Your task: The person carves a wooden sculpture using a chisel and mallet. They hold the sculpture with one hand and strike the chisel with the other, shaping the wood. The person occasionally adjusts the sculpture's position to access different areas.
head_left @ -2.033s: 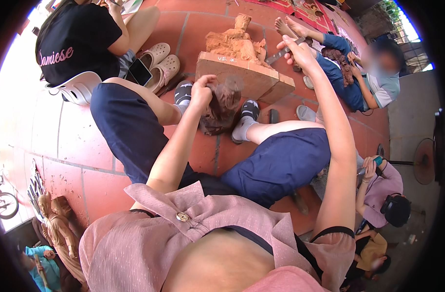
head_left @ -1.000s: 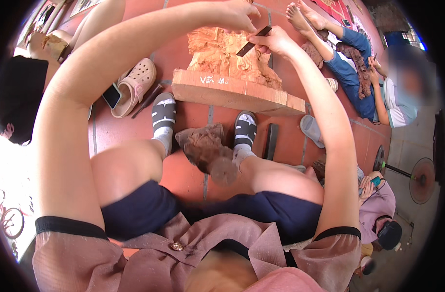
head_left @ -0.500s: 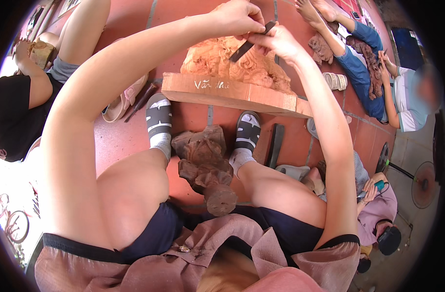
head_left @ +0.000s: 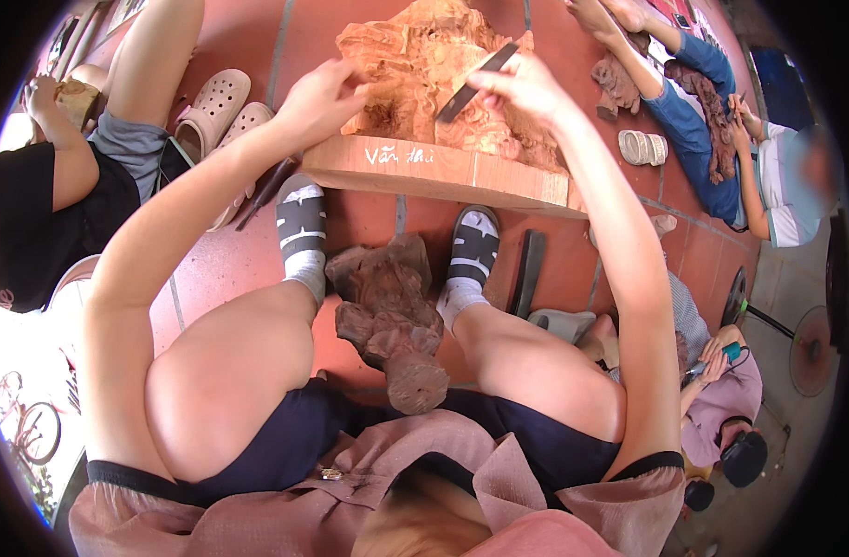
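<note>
A floor of large terracotta-red tiles (head_left: 229, 269) with pale grout lines fills most of the view, lit by bright daylight. At the right edge the red tiles give way to a strip of pale grey paving (head_left: 786, 278). A standing fan (head_left: 810, 339) with a round grille rests there on a thin dark pole. At the far left the light is washed out to white, and a bicycle (head_left: 34, 427) stands in that glare. A pair of beige clogs (head_left: 222, 111) lies on the tiles at upper left. Other people sit on the floor along the left and right edges.
</note>
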Available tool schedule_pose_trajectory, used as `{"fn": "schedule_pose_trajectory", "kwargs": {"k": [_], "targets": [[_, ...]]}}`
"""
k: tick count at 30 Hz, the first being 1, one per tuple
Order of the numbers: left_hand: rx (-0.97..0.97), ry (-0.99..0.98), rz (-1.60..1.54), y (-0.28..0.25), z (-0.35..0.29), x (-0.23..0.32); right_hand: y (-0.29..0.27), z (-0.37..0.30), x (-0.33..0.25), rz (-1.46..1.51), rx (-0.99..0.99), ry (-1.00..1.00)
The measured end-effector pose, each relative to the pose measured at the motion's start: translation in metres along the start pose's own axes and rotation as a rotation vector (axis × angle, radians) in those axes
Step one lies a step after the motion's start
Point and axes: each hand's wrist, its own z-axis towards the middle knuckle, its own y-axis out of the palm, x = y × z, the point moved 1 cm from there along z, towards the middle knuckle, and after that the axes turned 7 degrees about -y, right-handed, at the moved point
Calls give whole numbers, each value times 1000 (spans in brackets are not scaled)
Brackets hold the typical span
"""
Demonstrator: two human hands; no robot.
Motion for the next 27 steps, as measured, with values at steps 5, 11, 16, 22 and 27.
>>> {"fn": "schedule_pose_trajectory", "kwargs": {"k": [5, 11, 16, 22, 27], "targets": [[-325, -270, -247, -4, -18, -24, -3, 4, -15, -9, -16, -39], [-344, -277, -158, -4, -16, -14, -17, 26, 7, -105, 114, -26], [-316, -199, -254, -14, -31, 0, 13, 8, -2, 98, -141, -14], [-313, -216, -432, -9, -45, 3, -8, 18, -3, 216, -11, 14], [-282, -158, -342, -7, -41, 0, -8, 18, 4, 102, 28, 106]]}}
